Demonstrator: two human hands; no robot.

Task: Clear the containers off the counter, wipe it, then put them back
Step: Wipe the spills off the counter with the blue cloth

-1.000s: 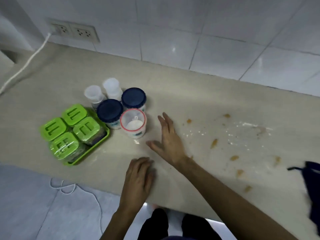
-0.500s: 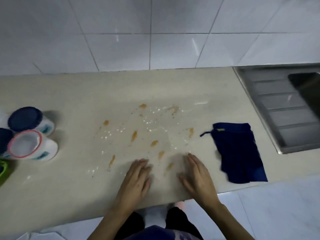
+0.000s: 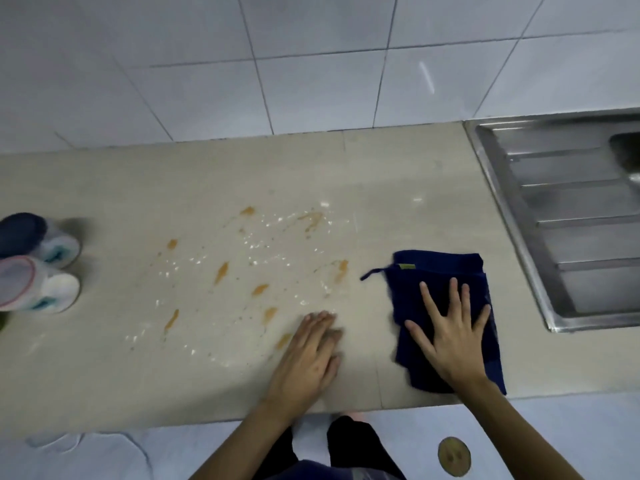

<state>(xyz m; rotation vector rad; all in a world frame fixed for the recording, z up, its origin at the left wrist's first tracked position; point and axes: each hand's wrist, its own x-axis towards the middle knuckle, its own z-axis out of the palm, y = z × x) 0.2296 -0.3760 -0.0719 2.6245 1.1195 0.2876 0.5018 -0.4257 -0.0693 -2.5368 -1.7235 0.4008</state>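
While braced flat at 6 o'clock beside the spill, left hand (image 3: 306, 358) open, fingers together, holding nothing, likely for support. Right hand (image 3: 450, 337) at 5 o'clock spread wide, palm pressed on dark blue cloth (image 3: 433, 271), nothing pinched yet, probably ready to drag it. Orange drips and white crumbs (image 3: 256, 268) across counter (image 3: 398, 174) centre, unwiped. Containers (image 3: 38, 265) parked at 9 o'clock, clear of the mess. Sink drainboard (image 3: 568, 216) at 2 o'clock.
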